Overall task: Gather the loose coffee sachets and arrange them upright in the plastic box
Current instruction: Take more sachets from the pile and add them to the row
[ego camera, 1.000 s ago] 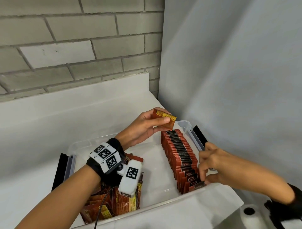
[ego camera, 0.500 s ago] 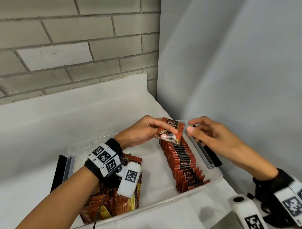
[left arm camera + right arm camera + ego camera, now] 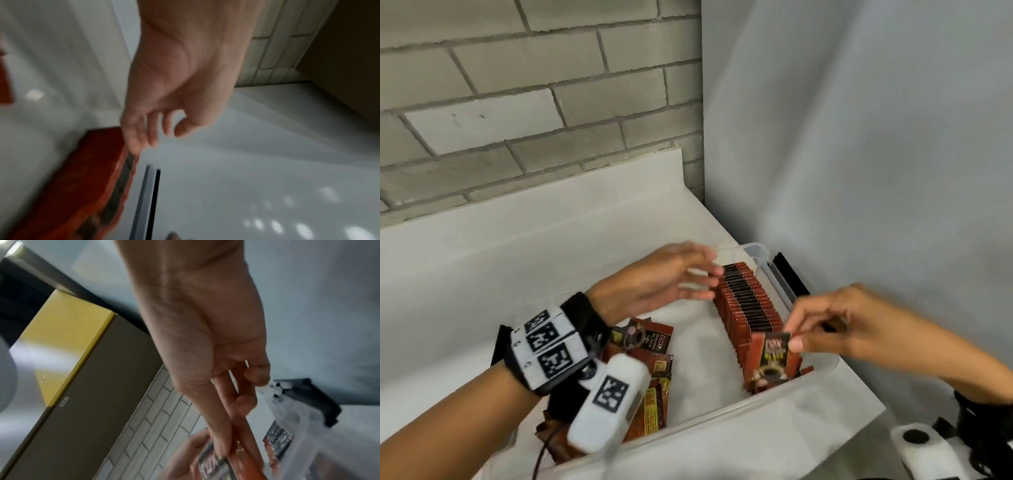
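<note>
A clear plastic box sits on a white counter. Along its right side stands a long row of red-brown sachets upright. My right hand pinches one sachet by its top edge at the near end of that row. The same sachet shows blurred in the right wrist view. My left hand hovers with loose fingers beside the far end of the row and holds nothing. The left wrist view shows the empty left hand above the row. A loose pile of sachets lies at the box's near left.
A grey wall rises right beside the box. Behind the counter is a brick wall. Black latches sit on the box's ends. The box floor between pile and row is bare.
The sachet has passed from my left hand to my right hand. My right hand carried it from the far end of the row to the near end. My left hand's fingers have opened.
</note>
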Tool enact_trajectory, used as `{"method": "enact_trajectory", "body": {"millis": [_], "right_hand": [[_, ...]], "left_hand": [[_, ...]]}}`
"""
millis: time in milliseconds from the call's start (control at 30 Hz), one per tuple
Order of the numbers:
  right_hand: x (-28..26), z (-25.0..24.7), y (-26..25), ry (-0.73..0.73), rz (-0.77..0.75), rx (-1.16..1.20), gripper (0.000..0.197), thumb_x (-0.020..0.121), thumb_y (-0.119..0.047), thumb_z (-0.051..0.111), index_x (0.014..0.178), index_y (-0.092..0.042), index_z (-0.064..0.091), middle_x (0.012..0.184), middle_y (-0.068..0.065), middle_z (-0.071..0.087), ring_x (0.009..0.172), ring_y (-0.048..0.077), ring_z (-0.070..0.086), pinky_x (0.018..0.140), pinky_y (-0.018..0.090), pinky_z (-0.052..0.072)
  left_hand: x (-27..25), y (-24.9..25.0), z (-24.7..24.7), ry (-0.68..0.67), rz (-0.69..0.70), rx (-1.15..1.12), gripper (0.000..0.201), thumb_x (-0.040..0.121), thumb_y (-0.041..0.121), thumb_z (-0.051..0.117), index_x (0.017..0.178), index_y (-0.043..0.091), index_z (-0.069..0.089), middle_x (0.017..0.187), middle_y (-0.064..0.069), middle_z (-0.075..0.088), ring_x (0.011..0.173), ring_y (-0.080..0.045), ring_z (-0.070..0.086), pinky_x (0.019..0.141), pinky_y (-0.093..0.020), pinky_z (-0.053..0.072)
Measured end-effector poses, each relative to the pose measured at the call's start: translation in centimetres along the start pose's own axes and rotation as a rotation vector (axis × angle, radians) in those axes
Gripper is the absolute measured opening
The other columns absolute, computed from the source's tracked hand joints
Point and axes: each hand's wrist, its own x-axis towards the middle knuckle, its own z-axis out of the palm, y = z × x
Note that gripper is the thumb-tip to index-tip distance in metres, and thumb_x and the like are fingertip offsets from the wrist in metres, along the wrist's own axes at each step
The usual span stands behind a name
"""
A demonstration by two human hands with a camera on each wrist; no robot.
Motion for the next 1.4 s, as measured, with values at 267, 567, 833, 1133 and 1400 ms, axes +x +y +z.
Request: {"method": "enact_trajectory", "body": {"millis": [267,567,833,1133,1400], "right_hand": [[0.7,0.7,1.0,-0.162,-0.114,-0.595,0.012,0.091,-0.027,0.063,0.099,-0.03,0.072,0.078,-0.031,0.046,0.096,-0.017,0.028,0.075,0.008,0.03],[1.6,0.0,1.9,-0.227,-0.135,-0.73,0.015,0.089,-0.025,0.062,0.094,-0.038,0.059,0.073,-0.028,0.044,0.091,-0.009,0.029,0.084,0.024,0.038],[1.1,-1.2,2.3,-0.246,-0.17,-0.684,0.006,0.086,-0.032,0.068,0.088,-0.036,0.072,0.073,-0.037,0.052,0.092,-0.007,0.033,0.08,0.016,0.03],[0.6,-1.1,1.9,-0.256,-0.055,-0.553,0.022,0.087,-0.029,0.067,0.076,-0.047,0.062,0.081,-0.033,0.053,0.099,-0.012,0.037,0.076,0.007,0.034],[2.3,-0.1,1.3,-0.365,-0.114,-0.881,0.013,0.089,-0.034,0.063,0.1,-0.033,0.069,0.087,-0.031,0.021,0.096,0.006,0.029,0.08,0.016,0.029]], "left_hand": [[-2.4,-5.0,4.7,-0.158,-0.53,-0.085,0.093,0.089,0.067,0.031,0.148,-0.004,0.022,0.149,-0.026,0.034,0.137,-0.033,0.039,0.113,-0.039,0.033],[-2.3,-5.1,7.4,-0.152,-0.512,-0.149,0.08,0.093,0.066,0.024,0.135,0.002,0.047,0.13,-0.018,0.058,0.113,-0.023,0.06,0.08,-0.023,0.053],[-1.6,-4.9,8.3,-0.178,-0.472,-0.107,0.07,0.097,0.06,0.022,0.137,0.008,0.046,0.139,-0.021,0.051,0.13,-0.031,0.048,0.106,-0.036,0.038],[-1.6,-4.9,8.5,-0.158,-0.428,-0.192,0.065,0.099,0.055,0.025,0.139,0.007,0.044,0.139,-0.018,0.051,0.129,-0.028,0.05,0.095,-0.03,0.044],[-1.5,-5.2,8.2,-0.121,-0.433,-0.187,0.059,0.1,0.053,0.028,0.128,0.007,0.053,0.122,-0.012,0.063,0.106,-0.019,0.064,0.072,-0.022,0.051]]}}
